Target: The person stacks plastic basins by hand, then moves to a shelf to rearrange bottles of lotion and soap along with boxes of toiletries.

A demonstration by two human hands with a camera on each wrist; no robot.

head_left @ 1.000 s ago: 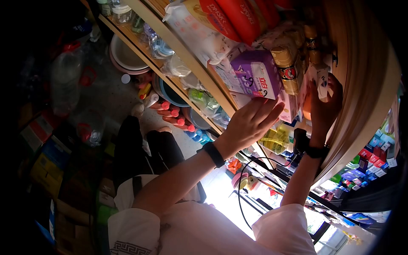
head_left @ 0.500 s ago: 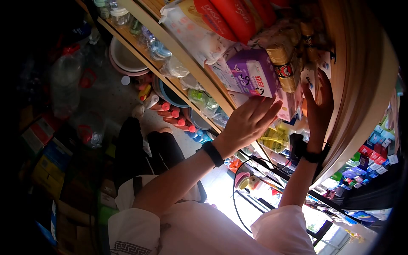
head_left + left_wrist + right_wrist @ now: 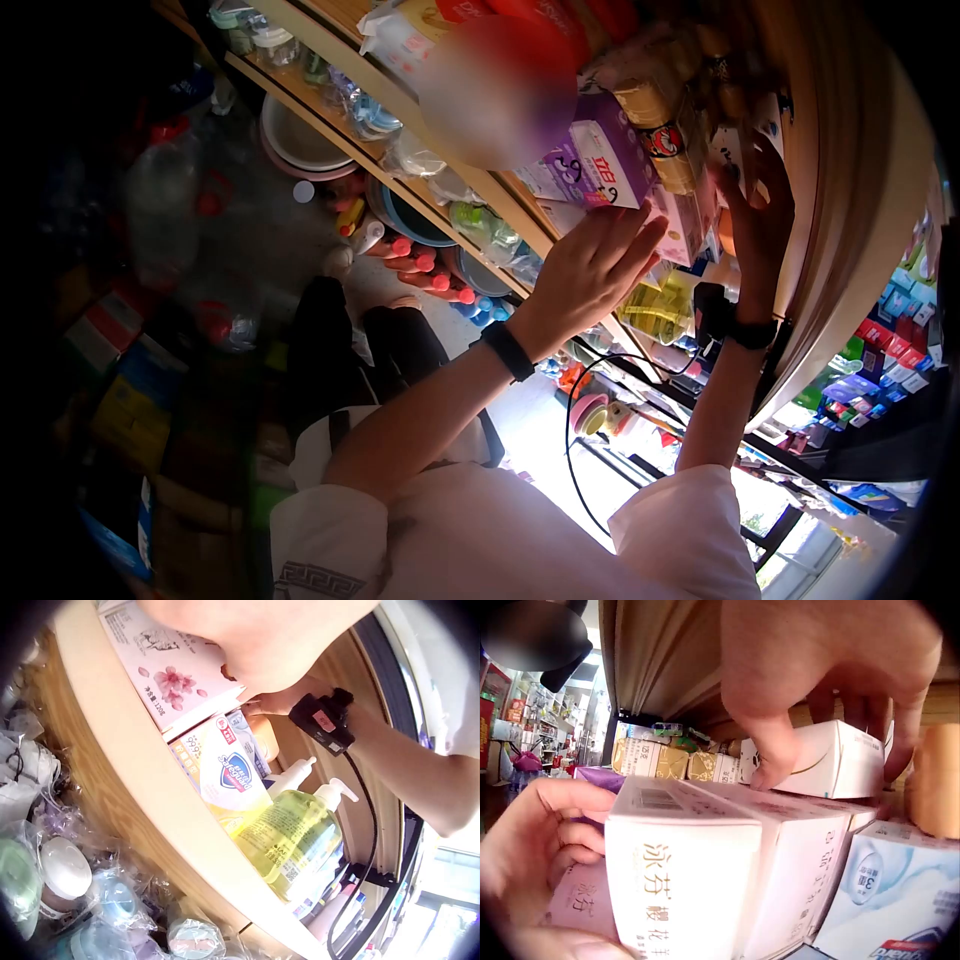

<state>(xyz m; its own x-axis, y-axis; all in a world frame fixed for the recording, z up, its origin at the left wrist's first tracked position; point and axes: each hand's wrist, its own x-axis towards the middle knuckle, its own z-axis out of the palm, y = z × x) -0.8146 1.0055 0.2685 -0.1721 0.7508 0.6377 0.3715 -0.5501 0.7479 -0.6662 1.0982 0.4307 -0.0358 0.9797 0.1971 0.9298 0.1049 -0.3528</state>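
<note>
In the right wrist view my right hand [image 3: 825, 667] pinches a small white box [image 3: 847, 761], thumb on one side and fingers on the other, over the tops of several pink boxes [image 3: 682, 892]. Beside the front pink box is my left hand [image 3: 585, 275], its fingers loosely bent and fingertips at the box's side. From the left wrist, the same pink cartons [image 3: 161, 667] stand at the shelf edge under that hand. A purple pack [image 3: 610, 150] and a gold-wrapped pack [image 3: 655, 130] lie close to both hands. The right fingertips are partly hidden behind the white box.
Next to the pink boxes stand a Safeguard box [image 3: 232, 776], a green pump bottle [image 3: 289, 840] and an orange bottle [image 3: 937, 780]. A wooden board [image 3: 850, 200] bounds the shelf. Bagged jars [image 3: 67, 866] fill the shelf below. A black cable [image 3: 570, 430] hangs from the right wrist camera.
The white box and my right hand have shifted slightly deeper into the shelf, with the right fingers more spread. My left hand stays at the pink boxes. The head view has moved a little.
</note>
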